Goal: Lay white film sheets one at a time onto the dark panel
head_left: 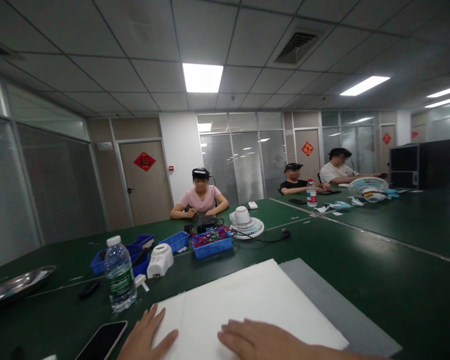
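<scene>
A large white sheet (pixel 240 295) lies on the green table, partly over a grey board (pixel 322 295) that shows along its right side. My left hand (pixel 145 335) rests at the sheet's left edge, its fingers spread. Flat on the lower middle of the paper is my right hand (pixel 260 340), with its fingers stretched toward the left. Neither hand holds anything. A phone (pixel 102 342) is just left of my left hand, and a clear water bottle (pixel 119 275) stands beyond the phone.
Blue bins (pixel 213 249), one full of wires, white fan parts (pixel 160 260) and a fan (pixel 247 226) with its cord sit beyond the sheet. A metal tray (pixel 18 286) lies far left. Three people sit across the table; a black case (pixel 422 165) stands far right.
</scene>
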Tool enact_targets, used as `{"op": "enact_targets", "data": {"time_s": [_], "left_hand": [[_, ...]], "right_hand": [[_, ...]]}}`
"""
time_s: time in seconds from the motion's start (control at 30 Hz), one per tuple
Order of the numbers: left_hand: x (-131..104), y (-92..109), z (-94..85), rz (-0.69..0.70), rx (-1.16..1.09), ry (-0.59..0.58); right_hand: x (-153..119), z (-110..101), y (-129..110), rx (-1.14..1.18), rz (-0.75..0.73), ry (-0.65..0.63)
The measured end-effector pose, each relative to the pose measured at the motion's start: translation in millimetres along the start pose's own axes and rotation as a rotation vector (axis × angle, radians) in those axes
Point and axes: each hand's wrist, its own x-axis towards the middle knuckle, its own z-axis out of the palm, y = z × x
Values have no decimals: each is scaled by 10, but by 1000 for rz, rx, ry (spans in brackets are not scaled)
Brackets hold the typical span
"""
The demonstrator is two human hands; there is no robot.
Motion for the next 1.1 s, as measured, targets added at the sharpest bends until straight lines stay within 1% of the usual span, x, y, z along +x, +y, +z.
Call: {"op": "enact_targets", "data": {"time_s": [0.03,0.1,0.13,0.17,0.2,0.27,0.33,0.43,0.53,0.63,0.8,0.9,1.0,1.1], "left_hand": [[10,23,4,-34,40,-22],[24,44,14,-69,89,-82],[27,40,20,-68,82,-92],[26,27,27,-72,62,-90],[22,9,34,-73,35,-84],[13,-33,50,-67,-27,-71],[8,-69,71,-63,-73,-60],[26,-118,118,-68,-88,-50],[69,-182,174,-74,-78,-23],[104,-221,200,-84,-75,-11],[86,-131,151,-125,-82,-48],[53,-64,119,-127,-79,-45],[34,-52,110,-112,-46,-55],[39,-83,127,-111,-38,-50]], "right_hand": [[-11,46,27,-105,116,15],[-32,111,59,-245,309,-50],[-41,127,65,-263,357,-91],[-49,130,66,-251,362,-122],[-54,123,65,-224,335,-130],[-54,82,59,-148,227,-118],[-42,24,54,-69,126,-133],[-22,-50,37,-11,70,-159],[-18,-49,18,-93,6,-128],[-27,64,25,-226,-77,-68],[-35,382,101,-347,-91,21],[-29,497,126,-354,-74,99],[-17,457,99,-360,-60,88],[0,297,48,-370,-42,53]]}}
